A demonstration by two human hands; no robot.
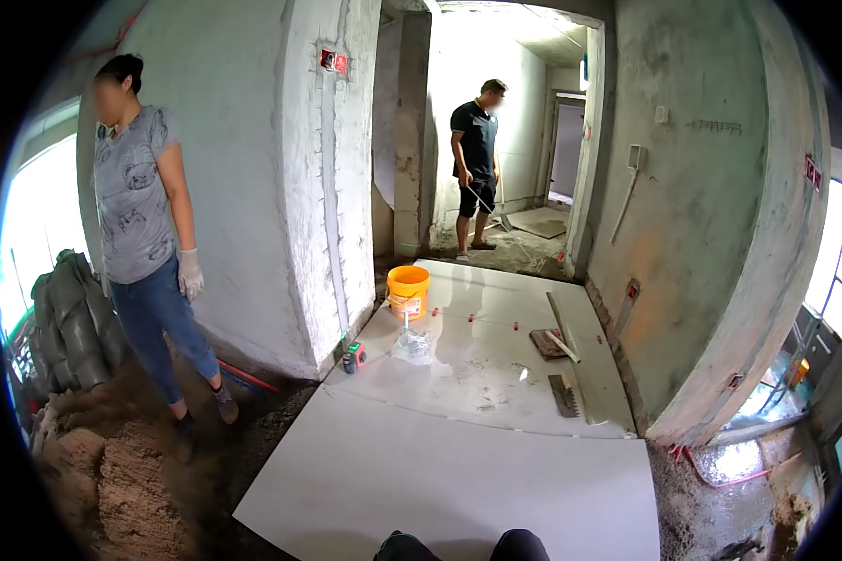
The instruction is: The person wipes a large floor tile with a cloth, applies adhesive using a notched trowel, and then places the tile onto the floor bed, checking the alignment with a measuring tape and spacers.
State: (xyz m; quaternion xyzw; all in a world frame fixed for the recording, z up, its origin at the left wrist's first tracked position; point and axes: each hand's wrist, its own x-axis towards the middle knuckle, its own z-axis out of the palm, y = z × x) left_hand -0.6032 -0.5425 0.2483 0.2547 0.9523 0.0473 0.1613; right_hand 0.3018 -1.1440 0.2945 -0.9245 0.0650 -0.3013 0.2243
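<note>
Neither of my hands shows in the head view; two dark shapes at the lower edge look like my knees (519,550). Large pale tiles (449,481) cover the floor before me. On them stand an orange bucket (408,285) and a small green and red device (355,355). A notched trowel (563,393) lies at the right, below a rectangular tool (547,343) and a pale long-handled tool (561,323). Clear plastic (412,346) lies near the bucket, and small red pieces (471,318) sit along a seam.
A person in a grey shirt (136,206) stands at the left by stacked sacks (70,327) and sand (131,481). Another in black (472,136) stands in the doorway holding a long tool. At the right are a rough wall (683,206) and red pipes (720,481).
</note>
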